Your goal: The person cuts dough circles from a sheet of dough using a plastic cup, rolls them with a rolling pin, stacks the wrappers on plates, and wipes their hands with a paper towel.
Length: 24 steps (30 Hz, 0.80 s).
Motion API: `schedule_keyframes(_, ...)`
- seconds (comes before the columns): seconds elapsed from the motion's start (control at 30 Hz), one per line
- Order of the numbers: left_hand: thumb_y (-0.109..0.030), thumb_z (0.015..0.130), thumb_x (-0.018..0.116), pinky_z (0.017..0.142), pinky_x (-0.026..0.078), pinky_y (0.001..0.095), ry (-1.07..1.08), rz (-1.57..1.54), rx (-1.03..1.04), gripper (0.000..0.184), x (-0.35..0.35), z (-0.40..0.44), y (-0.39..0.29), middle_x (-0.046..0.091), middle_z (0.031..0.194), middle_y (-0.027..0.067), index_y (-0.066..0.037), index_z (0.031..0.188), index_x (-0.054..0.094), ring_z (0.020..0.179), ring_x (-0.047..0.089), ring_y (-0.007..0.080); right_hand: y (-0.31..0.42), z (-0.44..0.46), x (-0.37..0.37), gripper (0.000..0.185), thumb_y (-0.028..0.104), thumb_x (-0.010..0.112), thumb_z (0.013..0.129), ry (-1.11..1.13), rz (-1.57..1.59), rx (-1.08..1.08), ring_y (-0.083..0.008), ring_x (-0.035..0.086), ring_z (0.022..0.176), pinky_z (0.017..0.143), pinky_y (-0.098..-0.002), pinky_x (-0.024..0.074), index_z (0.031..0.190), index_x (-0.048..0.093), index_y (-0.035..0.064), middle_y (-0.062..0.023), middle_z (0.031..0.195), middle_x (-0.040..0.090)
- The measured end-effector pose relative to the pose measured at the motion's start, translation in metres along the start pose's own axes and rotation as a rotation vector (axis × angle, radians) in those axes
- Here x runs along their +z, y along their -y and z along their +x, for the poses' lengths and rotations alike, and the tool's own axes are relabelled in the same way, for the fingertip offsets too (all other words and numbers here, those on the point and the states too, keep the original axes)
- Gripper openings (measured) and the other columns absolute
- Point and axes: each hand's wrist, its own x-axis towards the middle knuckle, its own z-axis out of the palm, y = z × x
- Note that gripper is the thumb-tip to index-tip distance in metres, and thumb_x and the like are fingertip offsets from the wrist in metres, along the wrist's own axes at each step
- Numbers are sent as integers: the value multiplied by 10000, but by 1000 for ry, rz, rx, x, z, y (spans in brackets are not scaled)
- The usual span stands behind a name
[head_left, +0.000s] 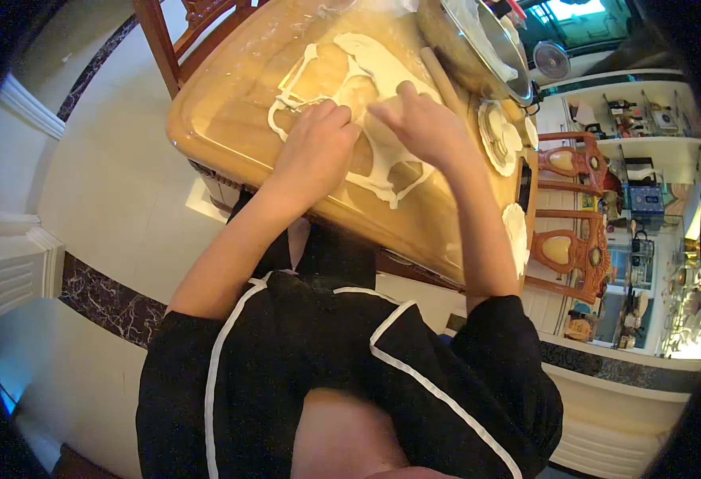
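Observation:
A thin rolled dough sheet [370, 56] with several holes cut out of it lies on the wooden table. My left hand [318, 144] is over the sheet's near left part, its fingers curled together on the dough. To the right, my right hand [424, 124] is closed in a pinch on pale dough, its fingertips slightly blurred. Narrow dough strips surround the holes between and below the hands. The exact spots where the fingertips grip are partly hidden by the hands.
A wooden rolling pin [442, 80] lies beyond my right hand, beside a large metal pot [478, 60]. Dough rounds [500, 137] are piled at the table's right side, with more pale dough [516, 235] nearer me. Carved chairs [570, 247] stand to the right.

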Motion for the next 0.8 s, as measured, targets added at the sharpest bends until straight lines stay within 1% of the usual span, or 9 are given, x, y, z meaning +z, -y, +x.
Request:
schedule_keyframes(0.13, -41, 782, 638, 851, 465, 409, 3, -23, -22, 111, -2, -1, -1, 574, 888, 108, -18, 887, 666, 948, 544, 309, -23, 8, 14, 370, 429, 484, 951, -163, 149, -249, -404, 652, 805, 724, -500, 521, 1024, 542, 72, -228, 871, 651)
schedule_keyframes(0.2, -41, 780, 642, 848, 465, 410, -3, -26, -26, 102, 1, 0, -1, 573, 883, 109, -19, 878, 664, 943, 545, 310, -9, 9, 24, 358, 422, 480, 951, -9, 95, 135, -414, 650, 799, 712, -503, 522, 1041, 556, 84, -225, 885, 647)
schedule_keyframes(0.23, -43, 768, 617, 839, 462, 411, -35, -19, -21, 54, 2, 1, -1, 574, 863, 114, -19, 811, 641, 928, 546, 305, 4, 13, 35, 332, 405, 472, 953, -53, -3, 356, -416, 651, 792, 695, -507, 523, 1075, 568, 112, -209, 898, 642)
schedule_keyframes(0.33, -46, 752, 598, 824, 460, 413, -52, -7, 0, 32, 3, 0, -2, 573, 840, 119, -21, 742, 615, 909, 547, 303, 10, 18, 34, 337, 400, 466, 954, 6, 45, 523, -408, 655, 790, 682, -508, 526, 1097, 571, 113, -219, 935, 636)
schedule_keyframes(0.37, -48, 748, 605, 818, 460, 415, -55, -6, -1, 27, 1, 0, -2, 572, 836, 120, -23, 740, 612, 904, 548, 305, 4, 17, 29, 337, 400, 466, 954, -2, 52, 526, -408, 655, 790, 682, -508, 526, 1097, 571, 113, -219, 935, 636)
schedule_keyframes(0.43, -54, 763, 634, 817, 464, 414, -44, -1, -5, 37, -2, 1, -2, 571, 842, 117, -20, 777, 628, 900, 550, 310, -16, 12, 15, 368, 412, 457, 959, 175, -150, -48, -417, 652, 813, 712, -507, 523, 1084, 564, 83, -237, 972, 636)
schedule_keyframes(0.53, -72, 782, 665, 812, 468, 413, -44, 1, -32, 61, -3, 0, -3, 573, 827, 114, -18, 796, 640, 882, 558, 314, -16, 11, 15, 398, 427, 444, 965, 34, 168, 39, -428, 646, 844, 753, -507, 515, 1076, 555, 61, -243, 1006, 631)
schedule_keyframes(0.63, -102, 793, 666, 802, 469, 418, -62, 11, -37, 94, -3, 1, -5, 581, 781, 115, -19, 762, 634, 846, 567, 316, -5, 7, 19, 409, 429, 459, 948, 49, 128, 270, -430, 654, 852, 760, -501, 527, 1079, 574, 59, -247, 977, 647)
schedule_keyframes(0.8, -151, 808, 664, 792, 468, 431, -60, 33, -20, 167, -3, 2, -3, 591, 731, 122, -25, 703, 629, 789, 572, 319, -4, 14, 25, 410, 417, 455, 939, 62, 143, 357, -424, 659, 855, 776, -499, 527, 1044, 588, 43, -249, 930, 662)
